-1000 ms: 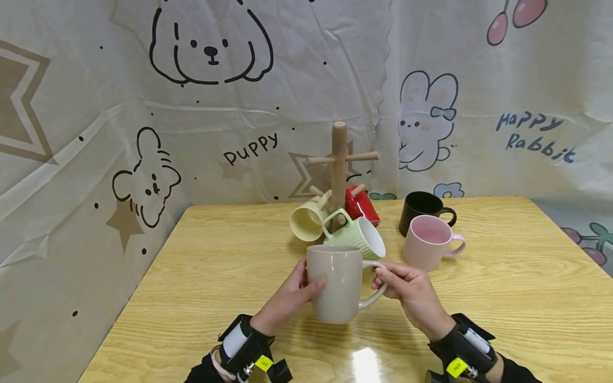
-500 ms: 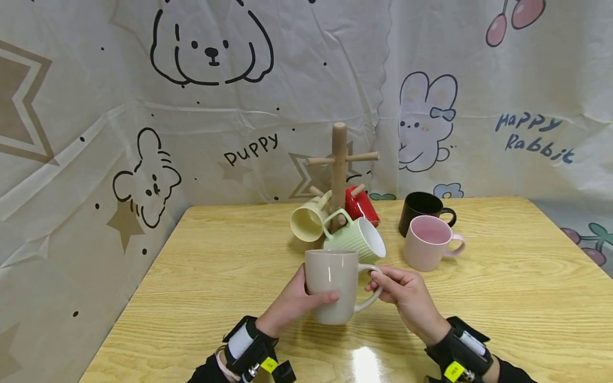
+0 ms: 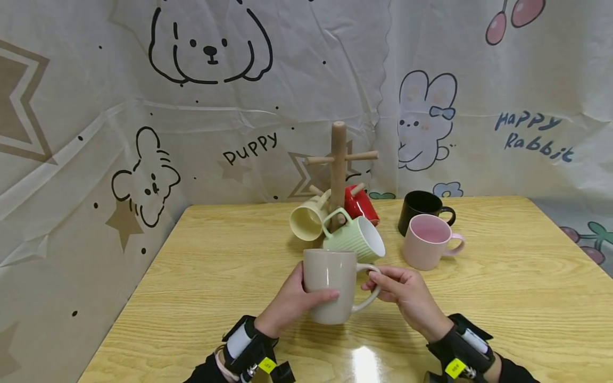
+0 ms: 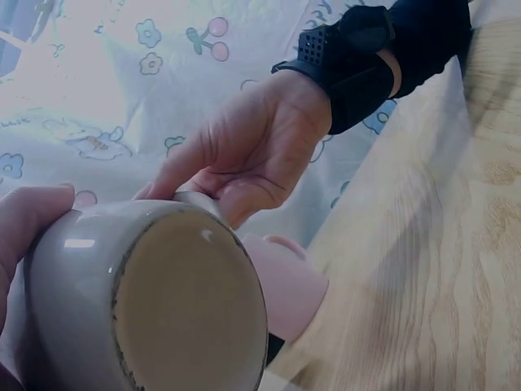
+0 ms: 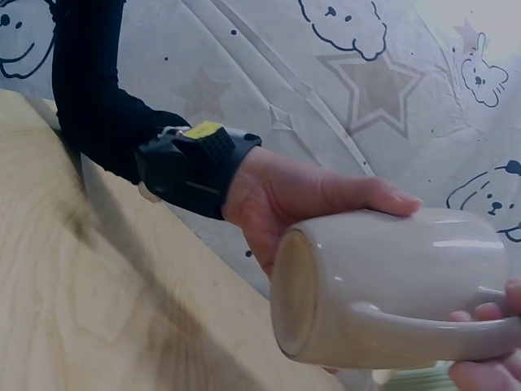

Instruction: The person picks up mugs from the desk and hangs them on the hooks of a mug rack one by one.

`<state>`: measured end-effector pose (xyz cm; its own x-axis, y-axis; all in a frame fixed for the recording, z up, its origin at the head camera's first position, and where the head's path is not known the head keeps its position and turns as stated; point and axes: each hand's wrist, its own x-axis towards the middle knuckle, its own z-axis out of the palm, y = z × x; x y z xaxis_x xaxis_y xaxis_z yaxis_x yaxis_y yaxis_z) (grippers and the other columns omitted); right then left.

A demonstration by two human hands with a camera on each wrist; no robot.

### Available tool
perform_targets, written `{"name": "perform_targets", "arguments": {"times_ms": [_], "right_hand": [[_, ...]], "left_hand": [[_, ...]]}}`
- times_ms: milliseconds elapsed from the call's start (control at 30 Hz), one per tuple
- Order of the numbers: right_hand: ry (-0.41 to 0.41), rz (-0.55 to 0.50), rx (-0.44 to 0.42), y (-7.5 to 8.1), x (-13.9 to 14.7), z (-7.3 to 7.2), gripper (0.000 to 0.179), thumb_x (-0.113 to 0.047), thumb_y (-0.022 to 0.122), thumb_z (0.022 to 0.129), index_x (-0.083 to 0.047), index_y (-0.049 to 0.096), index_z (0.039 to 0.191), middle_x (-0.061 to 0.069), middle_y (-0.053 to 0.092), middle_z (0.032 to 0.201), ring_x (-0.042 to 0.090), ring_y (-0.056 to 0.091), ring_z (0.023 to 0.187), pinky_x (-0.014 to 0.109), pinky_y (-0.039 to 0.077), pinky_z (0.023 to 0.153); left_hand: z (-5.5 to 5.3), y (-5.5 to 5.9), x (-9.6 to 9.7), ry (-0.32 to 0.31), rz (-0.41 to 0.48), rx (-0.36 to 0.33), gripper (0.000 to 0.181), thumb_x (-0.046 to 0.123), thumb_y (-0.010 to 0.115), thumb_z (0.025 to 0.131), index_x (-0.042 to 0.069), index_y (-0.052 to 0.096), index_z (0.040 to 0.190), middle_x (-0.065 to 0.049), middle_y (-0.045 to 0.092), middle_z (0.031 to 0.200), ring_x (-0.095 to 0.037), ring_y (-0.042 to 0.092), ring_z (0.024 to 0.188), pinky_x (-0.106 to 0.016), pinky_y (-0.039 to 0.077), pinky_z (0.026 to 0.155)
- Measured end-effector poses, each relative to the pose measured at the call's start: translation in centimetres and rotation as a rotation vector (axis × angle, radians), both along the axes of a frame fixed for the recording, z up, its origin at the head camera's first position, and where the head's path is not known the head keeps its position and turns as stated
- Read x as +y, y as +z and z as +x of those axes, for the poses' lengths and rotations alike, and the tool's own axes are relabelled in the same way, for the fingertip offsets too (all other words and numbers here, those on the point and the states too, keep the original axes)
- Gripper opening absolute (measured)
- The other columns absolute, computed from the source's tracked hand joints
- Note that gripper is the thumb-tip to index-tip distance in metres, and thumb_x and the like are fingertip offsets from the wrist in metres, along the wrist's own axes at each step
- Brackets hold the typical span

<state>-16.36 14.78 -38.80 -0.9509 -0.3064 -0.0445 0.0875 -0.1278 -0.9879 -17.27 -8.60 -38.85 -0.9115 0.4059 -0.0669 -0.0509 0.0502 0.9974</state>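
Note:
A light grey mug point(image 3: 330, 284) is held upright above the table, its handle turned to the right. My left hand point(image 3: 289, 300) grips its body from the left, thumb across the front; the other fingers are hidden behind it. My right hand point(image 3: 407, 292) pinches the upper part of the handle point(image 3: 371, 303) between thumb and fingers. In the left wrist view the unglazed base point(image 4: 191, 305) of the mug faces the camera. Just behind it, a light green ribbed mug point(image 3: 356, 239) hangs tilted from a wooden mug tree point(image 3: 338, 170).
A cream mug point(image 3: 306, 221) and a red mug point(image 3: 361, 205) also hang on the mug tree's lower pegs; two upper pegs are bare. To the right, a pink mug point(image 3: 426, 247) stands before a black mug point(image 3: 419, 210). A printed curtain point(image 3: 230, 106) backs the wooden table point(image 3: 206, 287).
Both hands have shifted the grey mug slightly left and lower. The left thumb has slid further across its front. The other mugs and the mug tree stay put.

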Motion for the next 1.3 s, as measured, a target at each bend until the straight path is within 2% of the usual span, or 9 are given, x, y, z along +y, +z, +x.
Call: {"name": "perform_targets", "arguments": {"times_ms": [167, 333, 533, 667, 833, 1067, 1300], "right_hand": [[0.032, 0.062, 0.018, 0.2, 0.4, -0.3, 0.025, -0.021, 0.054, 0.093, -0.003, 0.063, 0.108, -0.007, 0.070, 0.087, 0.006, 0.066, 0.086, 0.026, 0.053, 0.079], [-0.011, 0.081, 0.048, 0.5, 1.0, -0.8, 0.033, -0.023, 0.050, 0.095, 0.003, 0.059, 0.113, -0.008, 0.070, 0.091, 0.008, 0.067, 0.087, 0.027, 0.053, 0.079], [-0.077, 0.115, 0.084, 0.8, 2.2, -1.9, 0.029, -0.026, 0.050, 0.095, -0.003, 0.062, 0.107, -0.009, 0.070, 0.092, 0.006, 0.067, 0.089, 0.024, 0.053, 0.078], [-0.119, 0.124, 0.086, 0.8, 2.8, -2.6, 0.019, -0.026, 0.050, 0.095, -0.015, 0.066, 0.096, -0.009, 0.069, 0.088, 0.004, 0.066, 0.087, 0.023, 0.053, 0.077], [-0.200, 0.098, 0.060, 0.7, 3.3, -3.0, 0.017, -0.027, 0.052, 0.094, -0.026, 0.067, 0.084, -0.011, 0.066, 0.081, 0.003, 0.065, 0.083, 0.020, 0.052, 0.073], [-0.237, 0.049, 0.057, 0.5, 3.8, -3.3, 0.018, -0.026, 0.053, 0.093, -0.025, 0.067, 0.082, -0.009, 0.065, 0.079, 0.003, 0.064, 0.078, 0.018, 0.052, 0.071], [-0.263, 0.054, 0.048, 0.0, 4.1, -3.2, 0.018, -0.026, 0.054, 0.093, -0.024, 0.067, 0.081, -0.009, 0.065, 0.078, 0.003, 0.064, 0.076, 0.019, 0.052, 0.070]], "left_hand": [[0.0, 0.2, -0.3, 0.026, -0.006, -0.003, 0.075, 0.028, 0.073, 0.076, 0.007, 0.030, 0.134, -0.019, 0.047, 0.125, -0.024, 0.053, 0.105, -0.038, 0.046, 0.088], [-0.3, 0.4, -0.9, 0.050, -0.010, -0.005, 0.075, 0.029, 0.073, 0.076, 0.010, 0.030, 0.134, -0.016, 0.048, 0.125, -0.024, 0.053, 0.106, -0.037, 0.044, 0.089], [-0.7, 0.9, -1.8, 0.105, -0.002, -0.008, 0.075, 0.029, 0.073, 0.076, 0.013, 0.030, 0.135, -0.013, 0.047, 0.126, -0.024, 0.051, 0.109, -0.038, 0.042, 0.092], [-0.9, 1.3, -2.4, 0.130, -0.003, 0.006, 0.074, 0.028, 0.073, 0.076, 0.013, 0.030, 0.135, -0.012, 0.047, 0.126, -0.024, 0.050, 0.110, -0.039, 0.042, 0.092], [-1.0, 1.7, -2.8, 0.151, -0.001, 0.013, 0.072, 0.028, 0.071, 0.077, 0.014, 0.031, 0.135, -0.012, 0.047, 0.126, -0.025, 0.050, 0.111, -0.039, 0.042, 0.091], [-1.1, 2.0, -2.9, 0.177, 0.026, 0.035, 0.071, 0.026, 0.069, 0.078, 0.012, 0.029, 0.135, -0.014, 0.046, 0.128, -0.026, 0.049, 0.112, -0.040, 0.042, 0.093], [-1.4, 1.8, -2.5, 0.182, 0.042, 0.029, 0.069, 0.028, 0.066, 0.079, 0.011, 0.030, 0.136, -0.014, 0.046, 0.128, -0.025, 0.050, 0.112, -0.039, 0.042, 0.094]]}}
